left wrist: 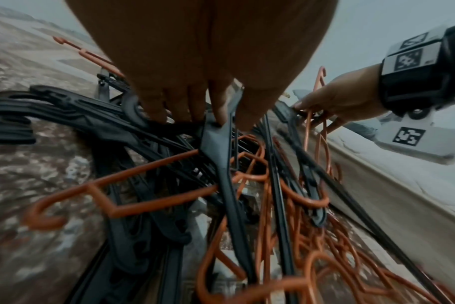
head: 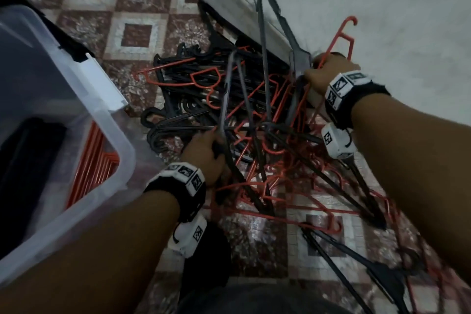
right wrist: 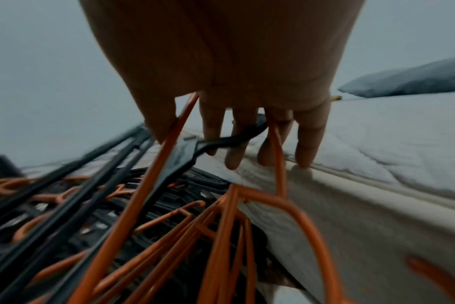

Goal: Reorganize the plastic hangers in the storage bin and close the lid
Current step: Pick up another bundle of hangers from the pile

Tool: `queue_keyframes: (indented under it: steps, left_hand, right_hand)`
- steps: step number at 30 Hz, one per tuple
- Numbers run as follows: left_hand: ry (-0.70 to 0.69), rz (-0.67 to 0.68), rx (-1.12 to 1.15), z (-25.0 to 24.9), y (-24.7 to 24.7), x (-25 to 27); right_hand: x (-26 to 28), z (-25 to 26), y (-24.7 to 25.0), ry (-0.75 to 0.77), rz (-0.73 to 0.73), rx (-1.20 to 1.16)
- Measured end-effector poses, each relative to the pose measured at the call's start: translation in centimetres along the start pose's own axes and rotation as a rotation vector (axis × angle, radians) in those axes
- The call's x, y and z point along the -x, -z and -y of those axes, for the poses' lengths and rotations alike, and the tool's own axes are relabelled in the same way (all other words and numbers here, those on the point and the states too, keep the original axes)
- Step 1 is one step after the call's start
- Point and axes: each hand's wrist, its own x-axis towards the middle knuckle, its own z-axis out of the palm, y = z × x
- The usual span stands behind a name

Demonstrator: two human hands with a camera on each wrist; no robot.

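A tangled pile of black and orange plastic hangers (head: pixel 229 99) lies on the tiled floor between the bin and a bed. The clear storage bin (head: pixel 119 150) stands at the left, with orange hangers (head: pixel 94 163) stacked inside it. My left hand (head: pixel 211 145) grips a dark grey hanger (head: pixel 226 99) near its neck, low in the pile; in the left wrist view its fingers (left wrist: pixel 195 107) close on that hanger (left wrist: pixel 218 144). My right hand (head: pixel 316 69) is raised by the bed edge. It holds an orange hanger (right wrist: pixel 153 195) and a black hanger's hook (right wrist: pixel 221 142) looped over its fingers (right wrist: pixel 234 148).
The bed with a white sheet (head: pixel 382 7) runs along the right, its side rail (head: pixel 224 0) just behind the pile. A grey pillow (right wrist: pixel 416 80) lies on it. More hangers (head: pixel 356 257) spread toward my knees. A white latch (head: pixel 107 84) sticks out from the bin's rim.
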Motion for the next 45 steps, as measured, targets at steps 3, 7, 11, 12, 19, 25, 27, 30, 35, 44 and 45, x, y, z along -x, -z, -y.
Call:
queue_keyframes:
  steps: [3, 7, 11, 12, 19, 25, 27, 30, 35, 44, 45]
  left_hand:
    - [-0.02, 0.038, -0.029, -1.3, 1.4, -1.7]
    - [-0.016, 0.228, -0.135, -1.6, 2.2, -2.6]
    - [0.014, 0.284, -0.232, -0.9, 1.6, -1.9]
    - [0.026, 0.294, -0.242, -0.7, 1.3, -1.7]
    - [0.039, 0.309, -0.27, -0.4, 0.2, -1.2]
    - [0.058, 0.361, -0.32, -0.6, 0.4, -1.5]
    - [0.055, 0.371, -0.325, -0.7, 0.4, -1.5]
    - [0.054, 0.379, -0.322, -0.9, 0.3, -1.4]
    - [0.064, 0.366, -0.3, -1.1, 0.0, -0.8]
    - [0.069, 0.411, -0.325, -1.2, 0.2, -0.6]
    - [0.069, 0.415, -0.328, -1.1, 0.2, -0.6]
  right_hand:
    - [-0.3, 1.0, 0.2, 0.121, 0.133, 0.161]
    - [0.9, 2.4, -1.0, 0.257, 0.164, 0.447]
    - [3.1, 2.7, -0.5, 0.422, -0.016, 0.403]
    - [3.4, 2.4, -0.3, 0.458, -0.034, 0.305]
    - [6.2, -3.6, 1.3, 0.322, 0.219, 0.292]
    - [13.6, -11.9, -1.7, 0.04, 0.658, 0.756]
    - [16.3, -13.9, -2.5, -0.052, 0.87, 0.56]
    - [18.3, -16.2, -5.1, 0.023, 1.183, 0.106]
    - [24.9, -21.1, -10.3, -0.336, 0.643, 0.595]
    - [24.5, -24.4, -9.6, -0.392, 0.302, 0.316]
    - [24.5, -24.1, -9.1, -0.357, 0.314, 0.28]
